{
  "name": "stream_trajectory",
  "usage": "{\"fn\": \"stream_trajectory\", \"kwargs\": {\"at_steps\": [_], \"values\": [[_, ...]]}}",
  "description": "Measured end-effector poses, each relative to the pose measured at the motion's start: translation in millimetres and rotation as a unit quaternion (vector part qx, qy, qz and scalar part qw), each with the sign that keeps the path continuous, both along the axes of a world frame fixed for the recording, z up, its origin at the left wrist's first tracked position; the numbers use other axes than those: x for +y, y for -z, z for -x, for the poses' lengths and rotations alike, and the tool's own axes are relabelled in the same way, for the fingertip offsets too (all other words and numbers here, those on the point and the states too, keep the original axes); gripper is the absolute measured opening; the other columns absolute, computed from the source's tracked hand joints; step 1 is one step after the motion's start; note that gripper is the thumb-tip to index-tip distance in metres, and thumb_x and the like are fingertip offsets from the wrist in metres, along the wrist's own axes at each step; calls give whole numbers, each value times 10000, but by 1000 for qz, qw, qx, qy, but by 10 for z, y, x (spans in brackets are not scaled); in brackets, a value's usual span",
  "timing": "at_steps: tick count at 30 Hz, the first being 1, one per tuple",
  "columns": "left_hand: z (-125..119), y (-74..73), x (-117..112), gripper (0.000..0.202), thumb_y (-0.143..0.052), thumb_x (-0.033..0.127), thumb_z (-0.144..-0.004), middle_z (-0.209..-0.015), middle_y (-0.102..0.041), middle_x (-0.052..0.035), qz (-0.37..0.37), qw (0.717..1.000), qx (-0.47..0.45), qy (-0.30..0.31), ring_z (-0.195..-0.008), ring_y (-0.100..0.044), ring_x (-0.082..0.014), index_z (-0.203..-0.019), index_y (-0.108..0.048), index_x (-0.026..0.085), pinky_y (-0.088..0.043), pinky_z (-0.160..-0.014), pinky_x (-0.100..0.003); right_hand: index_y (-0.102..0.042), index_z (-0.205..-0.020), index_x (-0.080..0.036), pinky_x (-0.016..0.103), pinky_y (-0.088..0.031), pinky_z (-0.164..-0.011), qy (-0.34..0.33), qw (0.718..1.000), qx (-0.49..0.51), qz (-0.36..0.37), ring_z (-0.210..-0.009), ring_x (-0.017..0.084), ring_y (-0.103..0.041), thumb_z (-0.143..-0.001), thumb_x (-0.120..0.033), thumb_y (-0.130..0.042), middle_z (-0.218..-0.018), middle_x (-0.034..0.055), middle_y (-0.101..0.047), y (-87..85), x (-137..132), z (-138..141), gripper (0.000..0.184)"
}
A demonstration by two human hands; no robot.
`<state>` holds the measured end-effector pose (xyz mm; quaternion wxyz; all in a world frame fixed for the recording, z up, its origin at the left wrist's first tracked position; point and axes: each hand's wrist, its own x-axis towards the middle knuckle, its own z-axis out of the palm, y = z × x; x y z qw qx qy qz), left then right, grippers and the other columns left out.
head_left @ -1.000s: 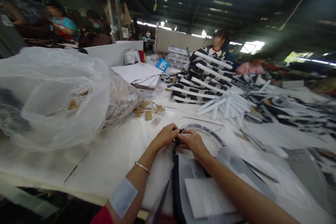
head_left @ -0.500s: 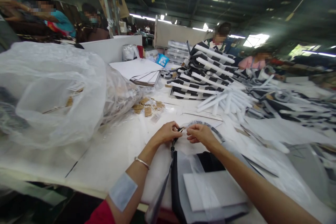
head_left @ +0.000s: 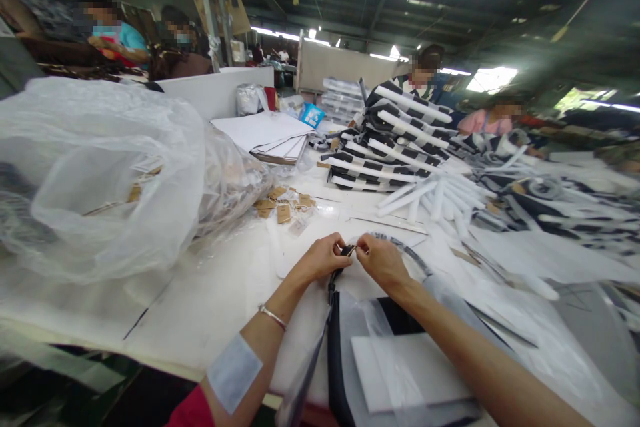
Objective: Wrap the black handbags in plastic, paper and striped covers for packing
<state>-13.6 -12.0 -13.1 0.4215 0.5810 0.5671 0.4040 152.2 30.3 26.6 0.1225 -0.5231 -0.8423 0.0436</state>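
Note:
My left hand (head_left: pixel 327 255) is closed, pinching the end of a black strap (head_left: pixel 332 283) with a small shiny metal piece at its tip. Close against it, my right hand (head_left: pixel 380 259) has thumb and forefinger pressed together at that metal tip; what it pinches is too small to make out. Below both hands lies a dark bag (head_left: pixel 338 360) wrapped in clear film, with a white foam sheet (head_left: pixel 400 370) on its face. The strap runs down along the bag's left edge. Behind my right hand curves a film-wrapped handle (head_left: pixel 413 255).
A large clear plastic bag (head_left: pixel 115 213) fills the left of the table. Brown tags (head_left: pixel 283 213) lie beyond my hands, with white sheets (head_left: pixel 265 130) behind. Black-and-white wrapped goods (head_left: pixel 390 147) and white foam tubes (head_left: pixel 435 197) are piled on the right. Several people sit farther back.
My right hand has come in to the left, its fingers closing at the metal tip held by my left hand. At the far left, a person has lowered an arm.

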Motion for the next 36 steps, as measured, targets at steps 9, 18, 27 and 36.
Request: {"fn": "stream_trajectory", "kwargs": {"at_steps": [9,18,27,36], "values": [[-29,-9,-11,260,-664,282,-645,-681,-600,36,-5,999,40,-21,-631,-542,-138,-875,-595,183,-352,-549,-235,-662,-878,-188,277,-304,-604,19,999,-37,-15,-716,189,-628,-857,-206,-551,-773,47,-706,-16,1,8,114],[-12,-33,-2,258,-650,268,-694,-653,-614,41,-9,997,75,-34,-604,-560,-137,-939,-607,197,-347,-547,-231,-647,-761,-202,249,-328,-601,-61,994,72,63,-625,141,-577,-766,-150,-570,-691,1,-680,-208,-374,223,93],[-66,-24,-37,311,-654,267,-700,-693,-633,57,-43,993,101,-35,-643,-585,-136,-1005,-607,230,-384,-580,-224,-736,-946,-215,264,-388,-689,-44,993,-109,21,-885,197,-665,-850,-235,-550,-958,45,-750,-321,22,15,210],[-107,-118,-86,291,-647,243,-710,-730,-666,38,-59,989,130,-39,-664,-598,-145,-999,-614,234,-391,-611,-233,-709,-840,-183,294,-380,-653,-45,984,-175,-1,-850,240,-677,-862,-188,-510,-892,92,-739,-281,31,75,201]]}}
